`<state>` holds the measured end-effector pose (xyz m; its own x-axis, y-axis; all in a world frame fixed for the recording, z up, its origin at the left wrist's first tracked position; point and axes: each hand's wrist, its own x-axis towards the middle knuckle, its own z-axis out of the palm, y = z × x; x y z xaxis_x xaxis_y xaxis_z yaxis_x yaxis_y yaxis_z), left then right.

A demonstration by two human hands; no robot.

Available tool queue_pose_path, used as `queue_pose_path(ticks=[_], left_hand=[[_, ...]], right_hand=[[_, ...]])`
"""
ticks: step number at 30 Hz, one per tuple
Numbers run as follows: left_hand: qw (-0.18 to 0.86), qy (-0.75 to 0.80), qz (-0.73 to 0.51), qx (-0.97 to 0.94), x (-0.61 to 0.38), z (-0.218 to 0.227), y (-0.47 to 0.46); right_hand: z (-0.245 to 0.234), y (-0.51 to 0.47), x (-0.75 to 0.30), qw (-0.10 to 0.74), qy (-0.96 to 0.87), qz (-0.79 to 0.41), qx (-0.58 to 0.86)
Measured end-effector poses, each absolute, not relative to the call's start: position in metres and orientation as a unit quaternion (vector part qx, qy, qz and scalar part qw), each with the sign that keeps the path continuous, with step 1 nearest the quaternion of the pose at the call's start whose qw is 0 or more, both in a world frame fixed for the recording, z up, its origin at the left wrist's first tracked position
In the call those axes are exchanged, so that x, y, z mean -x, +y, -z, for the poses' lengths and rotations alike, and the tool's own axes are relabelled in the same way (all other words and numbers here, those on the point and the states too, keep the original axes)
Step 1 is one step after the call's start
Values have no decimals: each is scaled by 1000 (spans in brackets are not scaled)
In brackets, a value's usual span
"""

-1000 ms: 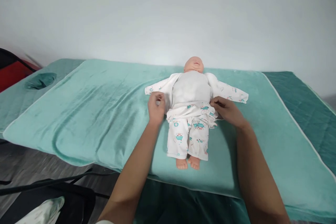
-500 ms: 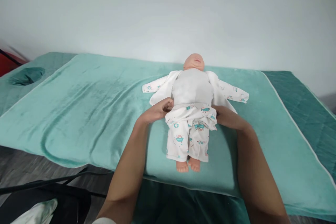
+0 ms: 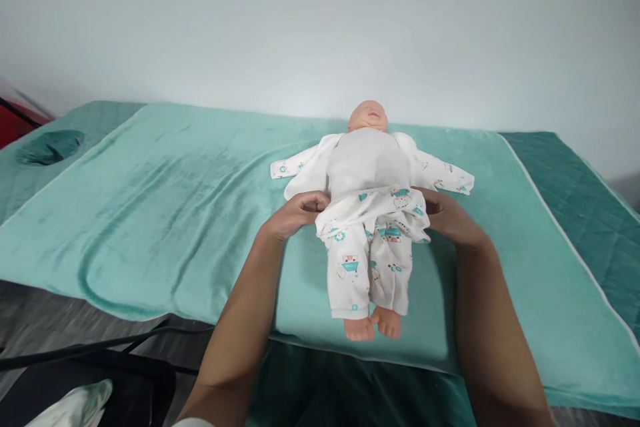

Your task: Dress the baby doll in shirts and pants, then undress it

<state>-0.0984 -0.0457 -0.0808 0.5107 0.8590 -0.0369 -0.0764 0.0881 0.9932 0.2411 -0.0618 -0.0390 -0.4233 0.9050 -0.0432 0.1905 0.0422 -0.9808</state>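
A baby doll lies face up on a teal towel, its head toward the wall. It wears white printed trousers, and an open white printed top is spread under it with both sleeves out. My left hand is closed on the trousers' waistband at the doll's left hip. My right hand grips the waistband on the other side, its fingers partly hidden under the cloth. The doll's bare feet stick out near the towel's front edge.
The towel covers a padded teal table set against a pale wall. A face hole shows at the table's far left end, with something red beyond it. Black cables and a printed cloth lie on the floor at lower left.
My left hand left the top's sleeve and closed on the waistband. The trousers and the doll's legs have shifted toward me, the feet now nearer the towel's front edge.
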Motion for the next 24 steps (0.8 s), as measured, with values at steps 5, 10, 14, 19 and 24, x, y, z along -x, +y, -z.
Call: queue_pose_path(ticks=[5, 10, 14, 19, 24], left_hand=[[651, 309, -363, -591, 99, 86, -44], [641, 264, -405, -596, 94, 81, -44], [634, 254, -447, -577, 91, 81, -45], [627, 314, -475, -532, 88, 83, -45], [594, 365, -490, -523, 83, 85, -45]], right_hand=[[41, -63, -242, 360, -619, -547, 433], [40, -63, -241, 351, -598, -571, 439], [40, -64, -236, 336, -588, -591, 438], [41, -62, -233, 339, -556, -600, 465], [47, -56, -231, 384, -568, -553, 473]])
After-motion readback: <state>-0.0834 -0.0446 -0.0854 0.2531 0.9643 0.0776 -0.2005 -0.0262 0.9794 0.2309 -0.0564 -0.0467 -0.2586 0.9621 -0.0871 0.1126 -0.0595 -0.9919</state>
